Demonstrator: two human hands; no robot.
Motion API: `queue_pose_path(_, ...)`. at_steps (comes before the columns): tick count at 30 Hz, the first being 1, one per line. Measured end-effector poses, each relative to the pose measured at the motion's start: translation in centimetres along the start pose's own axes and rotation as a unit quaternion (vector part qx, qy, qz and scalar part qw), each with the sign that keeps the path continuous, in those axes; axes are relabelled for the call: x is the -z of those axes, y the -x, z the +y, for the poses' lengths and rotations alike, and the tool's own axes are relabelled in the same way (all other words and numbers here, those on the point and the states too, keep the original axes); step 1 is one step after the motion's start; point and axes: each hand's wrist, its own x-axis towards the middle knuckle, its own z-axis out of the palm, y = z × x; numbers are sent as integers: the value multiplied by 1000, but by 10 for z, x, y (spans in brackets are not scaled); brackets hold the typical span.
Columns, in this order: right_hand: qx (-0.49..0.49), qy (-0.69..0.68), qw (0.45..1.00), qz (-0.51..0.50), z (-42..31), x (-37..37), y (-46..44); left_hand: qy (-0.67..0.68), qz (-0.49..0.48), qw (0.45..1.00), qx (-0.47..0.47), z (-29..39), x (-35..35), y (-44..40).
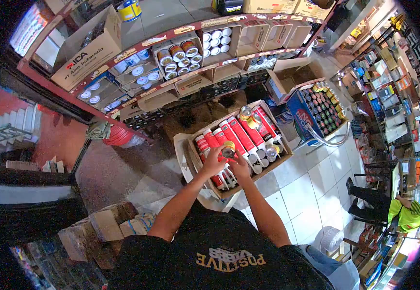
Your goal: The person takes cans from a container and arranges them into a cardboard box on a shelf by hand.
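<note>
A small can with a yellow label (228, 149) is between my two hands, above an open cardboard box (264, 172). My left hand (213, 162) is closed around its left side, and my right hand (239, 166) grips it from the right. Under them, red-and-white sealant cartridges (243, 134) lie in rows, their pale nozzles toward me. Two yellow-labelled cans (246, 113) rest on the cartridges at the far side of the box. A silver-topped can (271, 153) sits near its right edge. My hands partly hide the nearest cartridges.
Shelves ahead hold cartons of cans (177, 58). A blue box of small cans (322, 108) stands on a trolley with a curved metal handle (328, 141). Cardboard boxes (106, 224) are low on the left. A person in a yellow-green top (409, 215) is at far right.
</note>
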Motion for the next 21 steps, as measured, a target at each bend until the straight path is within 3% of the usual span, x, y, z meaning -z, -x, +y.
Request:
queue_pose_path(3,-62,-81,995,-4,-32,-8,31,80,-8,994,76,29,16,24)
queue_pose_path(5,-66,-86,994,5,-30,-12,39,116,21,990,76,39,21,44)
queue_pose_path(7,124,-9,991,-46,-33,-22,51,71,33,997,23,65,40,59)
queue_pose_path(8,-51,-162,985,-39,-56,-27,69,25,67,997,10,79,47,68)
queue_pose_path(11,-43,-127,989,-61,-73,-44,93,6,51,999,11,102,70,93)
queue_pose_path(13,-47,-207,969,-125,-71,-53,99,30,70,997,35,111,80,111)
queue_pose_path(17,-112,-191,962,-159,-71,-74,110,-78,111,990,37,115,94,134)
queue_pose_path(19,-116,-141,965,-190,-74,-85,118,130,169,971,109,115,91,143)
queue_pose_path(21,-111,-132,966,-194,-75,-97,124,163,157,966,128,116,99,144)
